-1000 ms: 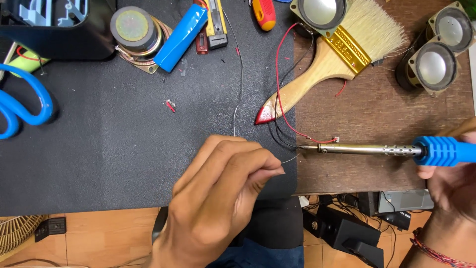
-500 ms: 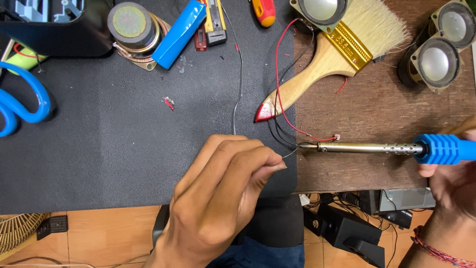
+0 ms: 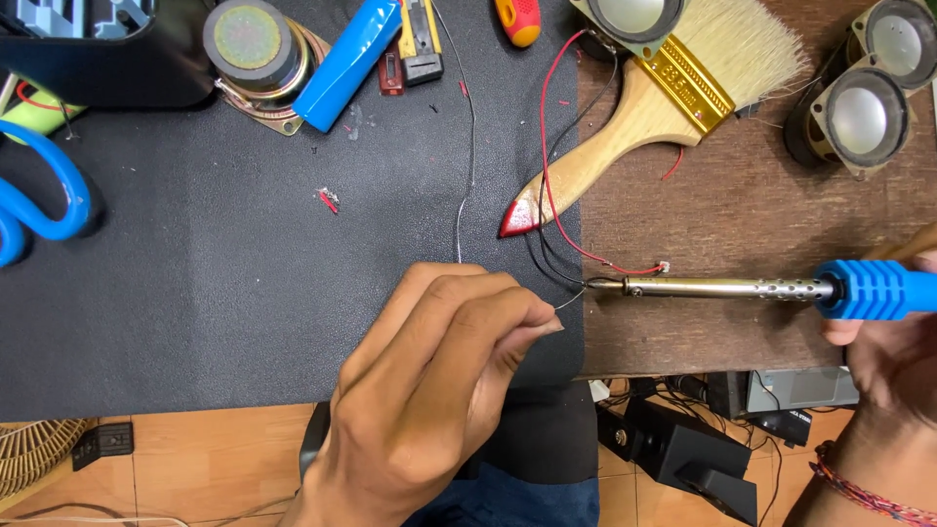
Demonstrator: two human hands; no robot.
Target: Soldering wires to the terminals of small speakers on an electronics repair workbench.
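Observation:
My left hand pinches a thin silvery solder wire near the mat's front edge; the wire's short free end pokes out towards the iron's tip. My right hand grips the blue handle of a soldering iron, whose metal shaft points left. Its tip meets the wire end and a black lead at the mat's right border. A red lead loops from a speaker down to just above the shaft.
A black mat covers the left of a wooden bench. A wooden paintbrush, small speakers, a round speaker magnet, a blue cylinder, blue scissors and a screwdriver lie around. Black boxes sit below the bench edge.
My left hand has crept slightly right, bringing the solder wire's end up to the iron's tip. The iron has barely moved.

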